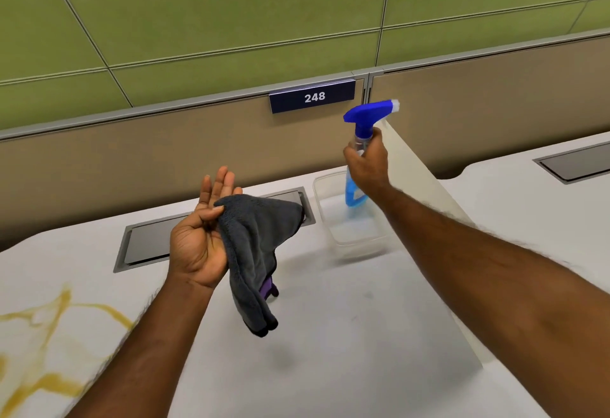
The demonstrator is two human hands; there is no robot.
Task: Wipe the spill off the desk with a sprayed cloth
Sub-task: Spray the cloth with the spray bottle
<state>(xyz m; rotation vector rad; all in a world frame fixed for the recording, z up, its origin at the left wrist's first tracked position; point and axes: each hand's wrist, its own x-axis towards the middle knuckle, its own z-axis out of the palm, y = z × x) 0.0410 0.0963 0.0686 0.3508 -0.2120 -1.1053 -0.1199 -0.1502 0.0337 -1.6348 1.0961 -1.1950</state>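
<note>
Broadly, the white counter [346, 335] is carrying everything, and the yellow spill [49, 315] is lying in thin streaks at its near left corner, well apart from both hands. That is the relation the wiping is turning on: the spill is sitting down and to the left of the left hand [198, 239], which is the nearer hand by far, so the cloth will probably be travelling leftward and toward the person. The grey cloth [254, 252] is hanging from that left hand, its long axis running downward, pinched between thumb and palm while the fingers are standing open and upright. Its lower end is dangling above the counter. The right hand [368, 163] is wrapping around the neck of the spray bottle [358, 166], which is standing upright over a clear plastic tub [350, 239] with its blue nozzle pointing right, away from the cloth. Smallest, a dark plate [312, 96] on the partition is reading "248"; no brand is legible on the bottle.
</note>
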